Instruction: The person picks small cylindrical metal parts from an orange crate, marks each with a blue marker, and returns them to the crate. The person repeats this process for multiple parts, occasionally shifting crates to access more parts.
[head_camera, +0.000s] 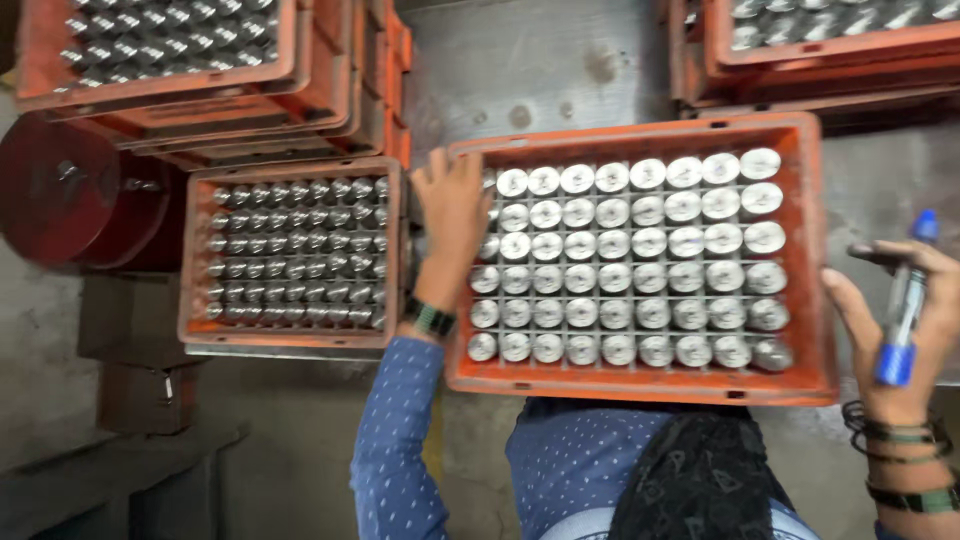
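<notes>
— What colours fill the near crate?
— The crate is orange, its grid packed with shiny silver-grey metal cylinders.

— And the sleeve at its left edge?
— The sleeve is blue with fine white dots; a green-and-black band circles that wrist.

— At right?
— The right hand shows a clear marker with blue cap and blue base. A black patterned scarf hangs near; the far-left disc is dark red.
</notes>
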